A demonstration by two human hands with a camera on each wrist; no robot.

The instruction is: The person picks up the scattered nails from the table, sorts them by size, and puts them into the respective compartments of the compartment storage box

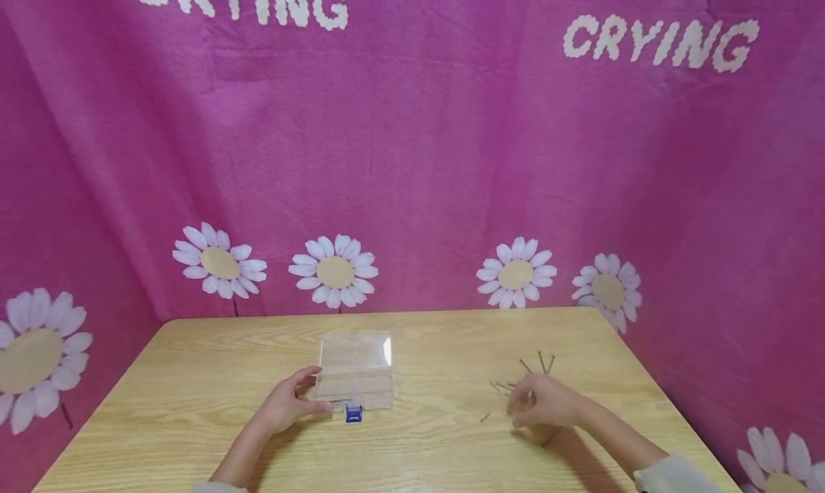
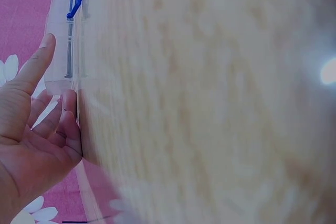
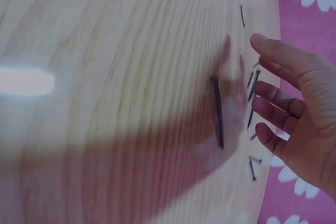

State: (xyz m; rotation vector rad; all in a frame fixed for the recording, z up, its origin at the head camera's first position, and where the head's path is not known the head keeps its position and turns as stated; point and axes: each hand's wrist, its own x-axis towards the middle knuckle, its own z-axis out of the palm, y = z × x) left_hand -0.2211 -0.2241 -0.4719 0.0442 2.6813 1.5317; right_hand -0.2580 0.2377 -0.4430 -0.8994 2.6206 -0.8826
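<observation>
A clear plastic box (image 1: pixel 372 400) with a blue latch (image 1: pixel 354 413) stands left of the middle of the table. Its transparent lid (image 1: pixel 354 351) appears folded back toward the far side. My left hand (image 1: pixel 291 401) holds the box's left front corner, thumb along the front and fingers against the side. Through the front wall a dark nail (image 2: pixel 69 59) shows inside. On the right, my right hand (image 1: pixel 540 401) hovers over several loose nails, fingers apart and slightly bent, gripping nothing. One large nail (image 3: pixel 218 113) lies closest to the right wrist camera.
The wooden table (image 1: pixel 445 450) carries more nails behind the right hand, including a long nail (image 1: pixel 541 362), and a small nail (image 1: pixel 485 418) to its left. A pink curtain (image 1: pixel 425 156) with daisies surrounds the table's back and sides.
</observation>
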